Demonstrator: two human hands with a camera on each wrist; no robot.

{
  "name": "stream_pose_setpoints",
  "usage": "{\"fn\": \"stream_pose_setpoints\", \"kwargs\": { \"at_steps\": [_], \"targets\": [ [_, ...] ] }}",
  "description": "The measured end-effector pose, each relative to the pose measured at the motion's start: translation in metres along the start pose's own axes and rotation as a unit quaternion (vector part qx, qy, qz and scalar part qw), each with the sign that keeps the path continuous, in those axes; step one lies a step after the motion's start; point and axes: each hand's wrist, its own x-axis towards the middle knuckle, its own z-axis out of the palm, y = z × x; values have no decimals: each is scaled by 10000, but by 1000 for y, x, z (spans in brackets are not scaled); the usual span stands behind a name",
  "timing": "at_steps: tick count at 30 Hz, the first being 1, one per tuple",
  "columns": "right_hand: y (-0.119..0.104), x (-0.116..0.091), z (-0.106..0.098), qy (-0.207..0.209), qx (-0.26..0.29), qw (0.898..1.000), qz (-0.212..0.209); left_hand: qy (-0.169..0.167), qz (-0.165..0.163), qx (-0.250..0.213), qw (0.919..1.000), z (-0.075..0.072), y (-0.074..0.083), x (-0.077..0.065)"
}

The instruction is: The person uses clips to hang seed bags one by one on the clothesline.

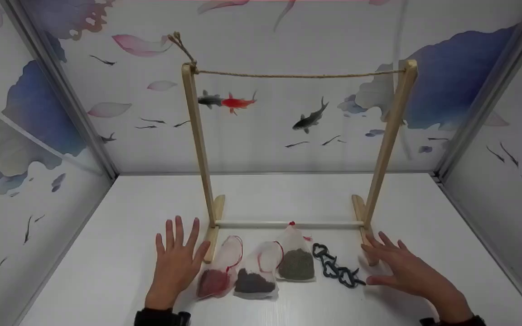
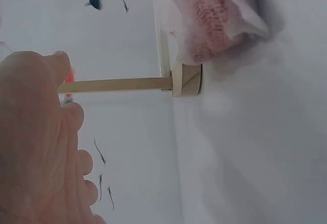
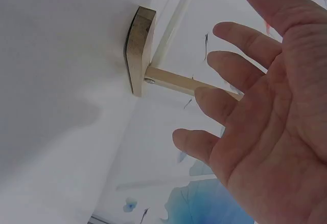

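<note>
Your left hand point(image 1: 177, 265) has its fingers spread, the reddish sachet point(image 1: 215, 283) at its four o'clock on the bench point(image 1: 152, 194). Your right hand point(image 1: 408, 269) has parted fingers, the dark linked pieces point(image 1: 330, 270) at its nine o'clock. Toward twelve o'clock stands a wooden frame point(image 1: 201, 147).

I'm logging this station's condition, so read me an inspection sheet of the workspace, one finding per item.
Surface: flat white tabletop, lightly shadowed.
Job's things: translucent white pouch with reddish filling, one with blackish filling, one with grey-green filling; dark chain of linked pieces; upright pale wooden frame with brown twine across its top.
Clutter: nothing seen.
Grips: left grip and right grip, both bare hands, fingers extended, holding nothing.
Cables: nothing seen.
Surroundings: white walls printed with fish and blue leaf shapes.
</note>
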Motion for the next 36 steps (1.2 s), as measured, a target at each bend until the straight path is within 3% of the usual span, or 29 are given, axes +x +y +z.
{"fn": "stream_pose_setpoints", "kwargs": {
  "at_steps": [7, 10, 14, 19, 22, 28, 36],
  "targets": [
    [-9, 2, 8, -706, -211, 9968, -299, -276, 113, -325, 9990, 0, 17, 0],
    [-12, 6, 8, -799, -381, 9955, -336, -356, 180, -390, 9984, 1, 25, 1],
    [-17, 14, 6, -729, -656, 9952, -51, -400, 314, -538, 9973, 1, 39, 5],
    [-24, 19, 8, -767, -566, 9951, 260, -550, 597, -759, 9938, 4, 61, 9],
    [-27, 21, 12, -744, -518, 9956, 225, -760, 824, -999, 9887, 7, 75, 12],
    [-28, 28, 19, -745, -490, 9951, 420, -1218, 1363, -1551, 9708, 13, 99, 15],
    [-25, 22, 15, -609, -586, 9964, -87, -1133, 2175, -1280, 9610, 23, 120, 12]
  ]
}}
